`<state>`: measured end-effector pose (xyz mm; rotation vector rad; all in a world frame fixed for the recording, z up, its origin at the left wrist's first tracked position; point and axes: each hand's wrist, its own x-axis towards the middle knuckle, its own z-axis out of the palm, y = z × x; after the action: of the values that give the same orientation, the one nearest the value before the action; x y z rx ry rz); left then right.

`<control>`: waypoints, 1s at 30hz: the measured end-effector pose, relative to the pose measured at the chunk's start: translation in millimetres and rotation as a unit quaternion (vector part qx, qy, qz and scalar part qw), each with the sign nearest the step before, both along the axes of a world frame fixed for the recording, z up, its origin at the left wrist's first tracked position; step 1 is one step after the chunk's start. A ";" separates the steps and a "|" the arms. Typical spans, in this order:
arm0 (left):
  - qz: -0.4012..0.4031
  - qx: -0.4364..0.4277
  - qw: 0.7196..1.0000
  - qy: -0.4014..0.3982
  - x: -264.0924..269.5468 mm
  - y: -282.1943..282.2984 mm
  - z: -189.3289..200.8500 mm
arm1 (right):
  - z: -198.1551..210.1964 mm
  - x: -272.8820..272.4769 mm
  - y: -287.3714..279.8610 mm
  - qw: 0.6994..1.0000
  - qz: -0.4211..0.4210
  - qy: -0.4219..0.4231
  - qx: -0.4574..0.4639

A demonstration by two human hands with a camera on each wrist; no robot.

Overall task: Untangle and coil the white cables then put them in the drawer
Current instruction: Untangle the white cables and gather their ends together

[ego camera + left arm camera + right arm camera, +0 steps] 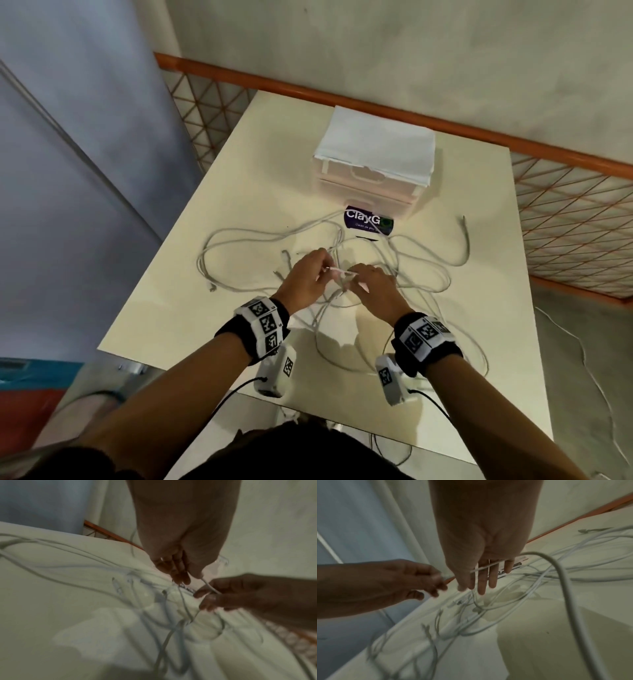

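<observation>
Both wrists are hovering over the counter [239, 164]. Left hand [305, 277] and right hand [373, 287] are each pinching one short white cable [339, 271] span, running left-right between grips; the tangle [421, 274] is lying beneath, drawer [363, 178] beyond, shut.

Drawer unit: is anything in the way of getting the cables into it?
Yes. The drawers look shut, and a purple packet lies right against the bottom front. The cables are still tangled on the table; both the left hand and right hand pinch one strand.
</observation>
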<state>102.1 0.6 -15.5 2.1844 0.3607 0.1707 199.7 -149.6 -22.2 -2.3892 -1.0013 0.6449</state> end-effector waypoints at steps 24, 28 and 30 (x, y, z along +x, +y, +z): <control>-0.143 -0.086 0.986 0.013 4.6 -16.0 70.8 | 105.9 3.6 -44.0 0.979 0.063 0.156 0.118; -0.058 -0.014 0.996 -0.070 4.7 10.2 86.8 | 91.2 15.4 -64.0 0.986 0.037 0.140 0.085; 0.005 -0.015 0.990 -0.139 2.1 26.2 99.9 | 72.2 28.4 -85.7 0.988 0.017 0.146 0.041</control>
<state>104.2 26.8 84.4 2.0940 0.2154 0.4666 228.1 -235.3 50.1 -2.1328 -0.9229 0.9167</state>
